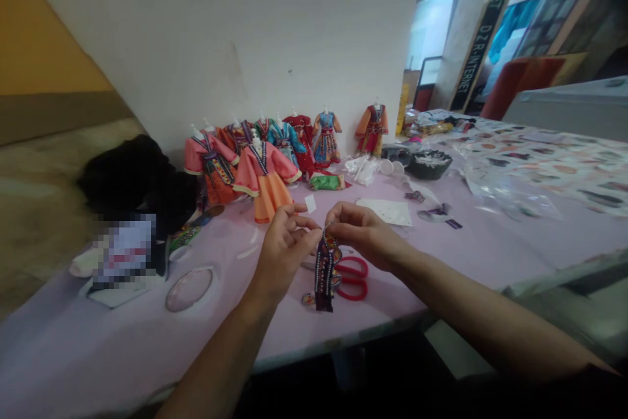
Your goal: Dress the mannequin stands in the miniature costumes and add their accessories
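Embroidered strip (326, 272), hanging from right fingers (341, 217), left fingers (308, 227) beside

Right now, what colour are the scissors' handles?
The scissors' handles are red, seen best in the head view.

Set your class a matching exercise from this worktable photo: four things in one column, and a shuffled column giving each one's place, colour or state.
Things:
1. Scissors
2. Embroidered dark fabric piece
3. Pink-and-orange doll dress
4. Dark bowl

Places, colours or states:
A. Pinched at its top by the right hand
B. Standing upright, closest to the hands of the dresses
C. Red-handled, lying on the pink tablecloth
D. Holding something white

Pairs: 1-C, 2-A, 3-B, 4-D
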`<state>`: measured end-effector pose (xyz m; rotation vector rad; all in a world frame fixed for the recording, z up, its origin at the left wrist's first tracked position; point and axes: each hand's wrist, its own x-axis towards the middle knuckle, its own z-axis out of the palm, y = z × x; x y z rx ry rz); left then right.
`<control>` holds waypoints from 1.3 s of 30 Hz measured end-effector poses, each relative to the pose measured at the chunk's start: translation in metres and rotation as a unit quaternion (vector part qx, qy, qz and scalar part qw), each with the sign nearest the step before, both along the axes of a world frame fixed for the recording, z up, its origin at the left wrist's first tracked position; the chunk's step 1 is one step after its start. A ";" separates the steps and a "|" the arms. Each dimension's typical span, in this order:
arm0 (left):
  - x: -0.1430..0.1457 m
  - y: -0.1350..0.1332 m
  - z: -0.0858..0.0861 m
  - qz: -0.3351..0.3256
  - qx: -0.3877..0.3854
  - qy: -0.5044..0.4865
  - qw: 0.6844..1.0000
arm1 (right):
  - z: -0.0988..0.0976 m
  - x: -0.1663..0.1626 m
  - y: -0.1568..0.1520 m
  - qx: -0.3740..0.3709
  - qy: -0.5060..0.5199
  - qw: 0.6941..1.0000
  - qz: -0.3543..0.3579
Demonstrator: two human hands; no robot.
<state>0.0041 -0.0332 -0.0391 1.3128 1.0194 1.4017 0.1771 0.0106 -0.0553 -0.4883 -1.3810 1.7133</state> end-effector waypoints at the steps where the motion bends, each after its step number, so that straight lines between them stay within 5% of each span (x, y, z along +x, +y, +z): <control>1: 0.000 0.000 0.000 0.000 0.004 0.008 1.000 | 0.000 0.000 0.000 0.001 -0.005 1.000 0.002; 19: -0.003 -0.004 0.001 -0.027 -0.007 0.022 0.999 | 0.008 -0.004 -0.004 0.010 -0.029 1.000 0.007; 27: -0.006 -0.005 -0.002 -0.023 -0.035 -0.032 0.999 | 0.001 -0.003 -0.009 0.146 -0.082 0.985 -0.047; 33: -0.010 -0.001 -0.006 -0.046 -0.090 -0.112 0.989 | -0.002 0.001 -0.015 0.328 -0.120 0.929 -0.124; 39: -0.016 0.005 -0.007 -0.019 -0.091 -0.172 0.981 | -0.003 0.010 -0.022 0.378 -0.129 0.913 -0.079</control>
